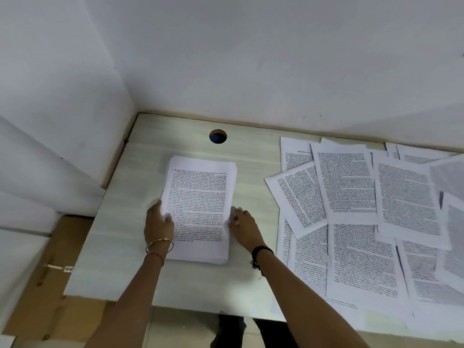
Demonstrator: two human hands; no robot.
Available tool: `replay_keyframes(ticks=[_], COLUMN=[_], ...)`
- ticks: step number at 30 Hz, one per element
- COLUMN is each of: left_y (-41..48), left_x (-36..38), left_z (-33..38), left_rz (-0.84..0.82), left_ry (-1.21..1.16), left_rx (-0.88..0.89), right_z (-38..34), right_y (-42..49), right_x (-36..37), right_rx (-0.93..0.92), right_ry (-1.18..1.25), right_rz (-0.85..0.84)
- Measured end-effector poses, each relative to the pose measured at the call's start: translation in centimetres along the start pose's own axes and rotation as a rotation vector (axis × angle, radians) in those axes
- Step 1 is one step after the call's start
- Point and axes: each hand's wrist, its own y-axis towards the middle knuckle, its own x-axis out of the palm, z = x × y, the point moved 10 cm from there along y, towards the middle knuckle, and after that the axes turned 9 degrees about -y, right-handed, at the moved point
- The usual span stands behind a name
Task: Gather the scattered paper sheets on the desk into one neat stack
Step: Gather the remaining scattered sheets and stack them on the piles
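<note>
One stack (200,197): L hand (159,223) pinches left edge, R hand's (244,227) loose fingers (236,218) touch right edge.

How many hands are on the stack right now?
2. The left hand grips the stack at its left edge; the right hand, fingers blurred, touches its right edge.

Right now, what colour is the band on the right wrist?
Black wristband; the head view shows it best.
</note>
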Motion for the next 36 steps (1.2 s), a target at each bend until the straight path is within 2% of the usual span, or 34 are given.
replay_keyframes(ticks=[3,6,9,13,16,18,23,26,29,32,36], left_y=[-1.4,-3.1,-5.2,-9.8,-13.5,-15.4,-16.5,-15.9,-15.1,-14.6,-15.6], left_x=[0.8,3.7,8.1,15.8,20.2,22.4,25.8,27.2,28.4,29.9,31.7], left_z=[2.5,5.3,7.5,9.8,9.8,9.9,11.9,12.9,14.4,15.2,15.7], left_rz=[0.104,0.075,-0.037,-0.288,-0.444,-0.502,-0.518,-0.46,-0.427,-0.404,-0.347], left_ry=[0.027,-0.01,-0.043,-0.133,-0.226,-0.255,-0.355,-0.456,-0.413,-0.32,-0.423], left_rx=[0.104,0.155,0.187,0.232,0.12,0.073,-0.019,-0.111,-0.123,-0.089,-0.067], right_z=[2.5,5.6,9.6,16.5,20.3,22.6,25.3,27.5,29.8,31.0,31.4], right_y=[-1.0,-2.7,-4.9,-8.6,-10.8,-11.7,-11.4,-10.9,-9.9,-7.5,-4.6], right_x=[-1.2,-3.0,-5.2,-7.9,-9.3,-9.5,-10.5,-12.4,-14.2,-15.3,-16.4], right_rx=[0.05,0.088,0.139,0.284,0.314,0.312,0.165,0.197,0.231,0.241,0.265], right_ry=[0.023,0.054,0.03,-0.021,-0.095,-0.111,-0.084,0.222,0.529,0.812,1.13], right_rz=[0.015,0.105,0.227,0.351,0.382,0.338,0.282,0.38,0.45,0.394,0.281])
